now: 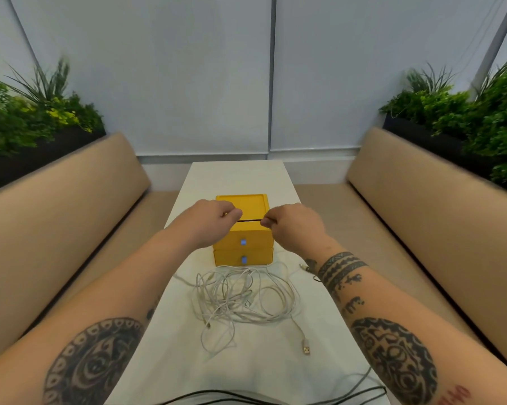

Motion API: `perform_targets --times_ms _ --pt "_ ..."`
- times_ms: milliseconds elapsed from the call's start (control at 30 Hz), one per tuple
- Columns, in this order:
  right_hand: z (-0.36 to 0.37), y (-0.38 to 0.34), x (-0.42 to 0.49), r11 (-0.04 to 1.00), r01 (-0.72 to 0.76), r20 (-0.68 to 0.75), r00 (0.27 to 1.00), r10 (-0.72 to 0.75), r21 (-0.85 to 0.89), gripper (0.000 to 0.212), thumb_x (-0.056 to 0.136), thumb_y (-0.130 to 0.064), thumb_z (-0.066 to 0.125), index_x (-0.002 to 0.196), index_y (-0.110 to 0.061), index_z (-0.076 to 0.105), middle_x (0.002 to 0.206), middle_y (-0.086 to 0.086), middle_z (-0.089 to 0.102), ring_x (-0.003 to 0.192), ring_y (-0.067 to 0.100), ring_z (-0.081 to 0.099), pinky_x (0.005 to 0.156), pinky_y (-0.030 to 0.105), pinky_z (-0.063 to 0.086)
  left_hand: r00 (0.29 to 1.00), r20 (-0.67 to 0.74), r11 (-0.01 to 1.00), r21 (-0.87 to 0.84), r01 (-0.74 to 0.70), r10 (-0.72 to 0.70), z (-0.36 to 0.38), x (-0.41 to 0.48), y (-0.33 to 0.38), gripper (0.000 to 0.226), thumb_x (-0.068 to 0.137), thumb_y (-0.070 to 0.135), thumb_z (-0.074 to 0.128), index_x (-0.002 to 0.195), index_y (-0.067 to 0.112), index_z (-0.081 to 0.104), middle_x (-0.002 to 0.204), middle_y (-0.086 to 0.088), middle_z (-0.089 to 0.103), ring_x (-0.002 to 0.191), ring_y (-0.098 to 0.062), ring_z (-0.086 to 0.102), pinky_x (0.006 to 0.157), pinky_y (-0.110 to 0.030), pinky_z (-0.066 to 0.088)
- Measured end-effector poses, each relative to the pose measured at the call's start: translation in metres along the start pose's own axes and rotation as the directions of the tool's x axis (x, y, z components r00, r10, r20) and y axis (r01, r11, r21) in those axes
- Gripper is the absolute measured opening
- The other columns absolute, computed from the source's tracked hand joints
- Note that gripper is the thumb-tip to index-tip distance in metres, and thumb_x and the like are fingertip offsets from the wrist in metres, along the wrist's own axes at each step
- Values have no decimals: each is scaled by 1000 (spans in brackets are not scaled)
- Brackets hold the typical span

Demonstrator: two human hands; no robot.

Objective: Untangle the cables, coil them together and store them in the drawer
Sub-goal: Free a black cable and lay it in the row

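Note:
A tangled heap of white cables (240, 296) lies on the white table (275, 369), with a USB plug (306, 347) trailing at the right. Behind it stands a yellow drawer box (243, 238) with two closed drawers and blue handles. My left hand (208, 222) and my right hand (293, 225) are raised in front of the box's top. Both pinch a thin black cable (250, 220), which is stretched straight between them. More black cable (275, 400) loops along the table's near edge.
Tan padded benches (80, 200) run along both sides of the narrow table. Green plants in dark planters (465, 118) stand behind the benches. A white panelled wall closes the far end.

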State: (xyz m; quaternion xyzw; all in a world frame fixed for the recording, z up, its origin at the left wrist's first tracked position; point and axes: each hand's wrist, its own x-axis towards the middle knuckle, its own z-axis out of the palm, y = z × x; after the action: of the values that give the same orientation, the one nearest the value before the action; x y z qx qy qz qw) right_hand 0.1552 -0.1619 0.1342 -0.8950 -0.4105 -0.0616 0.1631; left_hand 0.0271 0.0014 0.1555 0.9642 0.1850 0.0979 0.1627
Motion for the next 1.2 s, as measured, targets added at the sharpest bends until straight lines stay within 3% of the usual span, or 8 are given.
perform_targets --times_ms 133,300,433,500,667,867,1033,1200 --pt "-2 -15 -3 993 116 -87 989 -119 -38 37 102 -50 41 96 -27 69 80 0 66 77 25 60 58 30 39 999 -37 988 -153 -28 22 5 2 18 29 99 44 47 80 36 67 79 6 64 74 -17 59 59 -30 43" --pt "-16 -5 -9 902 3 80 996 -42 431 34 102 -39 45 95 -22 73 77 -8 59 73 15 57 62 30 41 986 -166 986 -166 -27 0 -7 1 4 27 96 31 56 72 34 68 66 8 61 62 -17 54 54 -28 39" --pt "-18 7 -18 790 -149 263 965 -17 595 28 100 -30 51 91 -16 73 66 -6 60 56 5 50 59 26 39 969 -235 992 -83 -99 77 -15 -7 -12 22 97 23 57 87 22 77 87 7 73 82 -15 62 70 -28 47" --pt "-16 13 -20 783 -198 333 943 -12 589 26 99 -31 54 90 -19 75 64 -7 66 51 -4 50 64 24 39 941 -296 985 -16 -174 161 -16 -13 -21 23 95 25 56 88 22 78 89 8 75 88 -17 65 80 -36 51" --pt "-16 19 -19 830 -175 281 959 23 530 20 97 -35 60 97 -26 78 84 -14 77 53 -3 50 62 20 45 855 -385 938 168 -304 346 -12 -27 -29 28 88 36 54 82 23 78 75 8 73 75 -22 66 72 -38 49" --pt "-26 31 -29 869 -156 263 964 31 470 22 98 -38 58 98 -27 77 89 -19 76 55 4 49 59 19 48 841 -449 953 167 -253 302 -23 -42 -37 22 86 27 58 85 20 79 82 4 75 80 -23 67 73 -31 36" --pt "-19 40 -35 917 -134 219 974 52 376 26 99 -40 56 97 -27 78 94 -16 75 52 -13 53 57 17 38 854 -462 970 144 -194 239 -31 -48 -53 13 85 9 73 82 19 79 77 5 73 79 -24 67 70 -29 30" --pt "-10 43 -34 929 -166 166 979 116 331 23 100 -38 55 96 -28 76 89 -17 74 52 -3 53 52 15 35 880 -433 979 137 -150 195 -37 -53 -72 15 87 9 71 80 20 78 63 20 48 76 -22 64 65 -24 26"
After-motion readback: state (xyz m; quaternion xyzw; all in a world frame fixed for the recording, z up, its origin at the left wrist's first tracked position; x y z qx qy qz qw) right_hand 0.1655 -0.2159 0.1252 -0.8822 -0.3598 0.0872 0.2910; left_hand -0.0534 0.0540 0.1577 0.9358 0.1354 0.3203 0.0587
